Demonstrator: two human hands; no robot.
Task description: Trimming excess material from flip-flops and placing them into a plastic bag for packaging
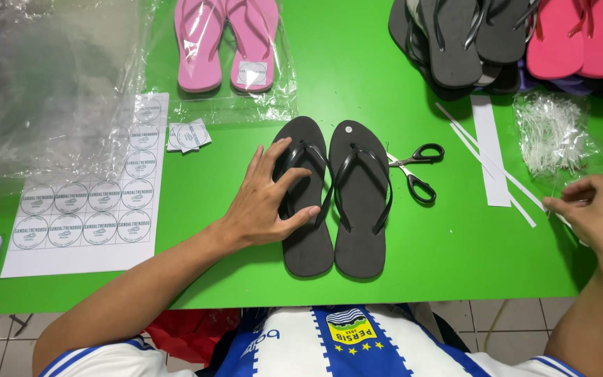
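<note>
A pair of black flip-flops lies side by side on the green table (413, 258), toes away from me. My left hand (266, 199) rests flat on the left flip-flop (308, 241), fingers spread over its strap. The right flip-flop (361, 230) lies untouched beside it, a small round sticker near its toe. My right hand (598, 213) is at the table's right edge, fingers curled over thin white strips there; whether it grips anything I cannot tell.
Black-handled scissors (417, 171) lie just right of the pair. White paper strips (493, 150) and a bag of thin white ties (553, 132) sit further right. A sticker sheet (92, 206) lies left, bagged pink flip-flops (226, 42) behind, and stacked flip-flops (511, 42) at back right.
</note>
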